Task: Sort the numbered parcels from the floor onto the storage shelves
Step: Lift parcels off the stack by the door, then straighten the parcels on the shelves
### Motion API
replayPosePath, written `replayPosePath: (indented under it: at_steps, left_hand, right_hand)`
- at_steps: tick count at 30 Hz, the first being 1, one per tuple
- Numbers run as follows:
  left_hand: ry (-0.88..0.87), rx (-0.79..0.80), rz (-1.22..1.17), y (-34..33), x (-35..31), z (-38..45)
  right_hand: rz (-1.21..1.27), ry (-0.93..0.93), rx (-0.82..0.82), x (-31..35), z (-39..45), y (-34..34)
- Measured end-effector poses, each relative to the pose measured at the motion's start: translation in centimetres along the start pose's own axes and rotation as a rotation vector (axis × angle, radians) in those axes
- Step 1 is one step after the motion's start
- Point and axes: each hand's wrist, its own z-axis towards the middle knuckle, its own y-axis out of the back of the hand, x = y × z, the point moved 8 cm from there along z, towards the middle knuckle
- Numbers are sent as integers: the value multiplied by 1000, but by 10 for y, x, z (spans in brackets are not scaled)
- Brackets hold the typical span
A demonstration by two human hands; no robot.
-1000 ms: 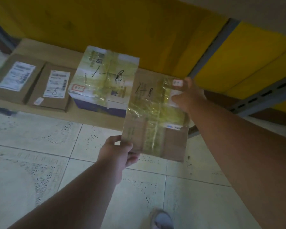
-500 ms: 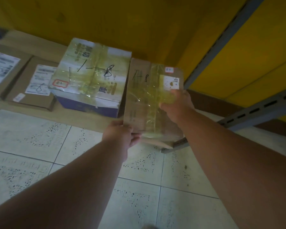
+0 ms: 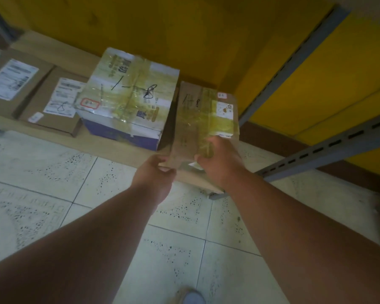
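A flat brown parcel [image 3: 203, 115], wrapped in yellowish tape and marked "1-8", lies on the low wooden shelf [image 3: 116, 148] at its right end. My left hand [image 3: 156, 172] grips its near left corner. My right hand [image 3: 219, 159] holds its near edge, fingers curled onto the taped top. Right beside it on the left stands a taller white and blue box [image 3: 130, 97], also marked "1-8".
Two flat brown parcels [image 3: 53, 106] [image 3: 11, 80] with white labels lie further left on the shelf. Grey metal shelf posts [image 3: 294, 62] and a rail [image 3: 329, 148] stand at right against a yellow wall. Tiled floor and my shoe [image 3: 191, 297] are below.
The brown parcel has gone from mid-air down and forward onto the shelf beside the white box. My right hand slid from its far right edge back to its near edge.
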Motion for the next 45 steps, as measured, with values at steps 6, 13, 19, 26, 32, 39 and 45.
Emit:
replayPosePath:
  at_steps: [6,13,19,26,32,39,45]
  left_hand:
    - [-98,-75,269,59,-5,-76]
    - [-48,-265,302,185,-20,-210]
    - [-81,-275,343,275,-74,-327]
    - [-205,-303,414,377,-151,-446]
    - [-287,-386,384,429,-212,-491]
    - [-417,-438,310,460,-277,-522]
    - [-564,-380,334,500,-350,-522]
  right_hand:
    - [20,85,21,58,-81,7]
    - [97,149,32,170,-210,48]
    - [129,166,43,267,-313,129]
    - [188,272,43,385,-403,208]
    - [257,411,-15,466,-425,264]
    - [267,539,-82,541,-434,314]
    - [347,558,-213,602,-439,372]
